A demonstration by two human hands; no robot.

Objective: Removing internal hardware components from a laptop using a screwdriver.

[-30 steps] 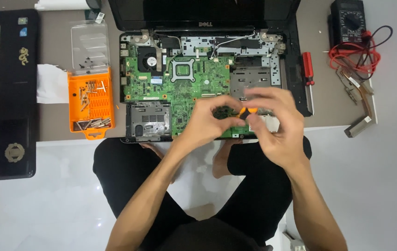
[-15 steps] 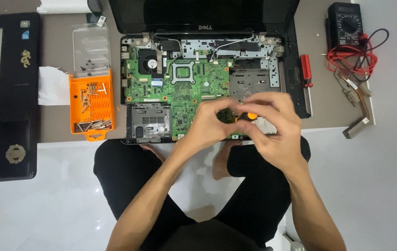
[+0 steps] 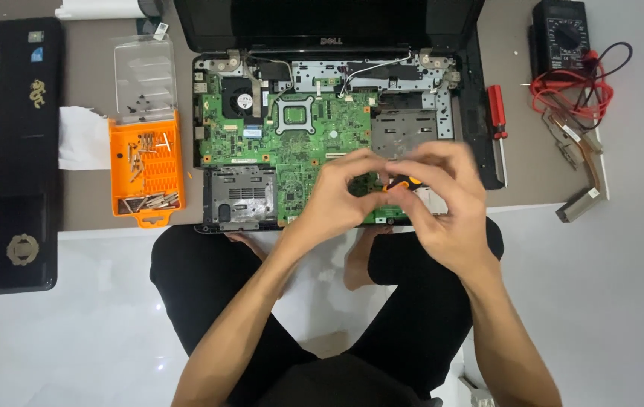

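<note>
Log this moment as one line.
left hand: on screwdriver | right hand: holds orange-handled screwdriver | site: green motherboard, near edge | orange screw tray: left

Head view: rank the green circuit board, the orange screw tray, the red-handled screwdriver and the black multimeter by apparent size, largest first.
1. green circuit board
2. orange screw tray
3. black multimeter, partly cut off by the frame's top edge, so unsure against the tray
4. red-handled screwdriver

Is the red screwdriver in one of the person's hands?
No, the red screwdriver lies on the table right of the laptop, apart from both hands.
</note>
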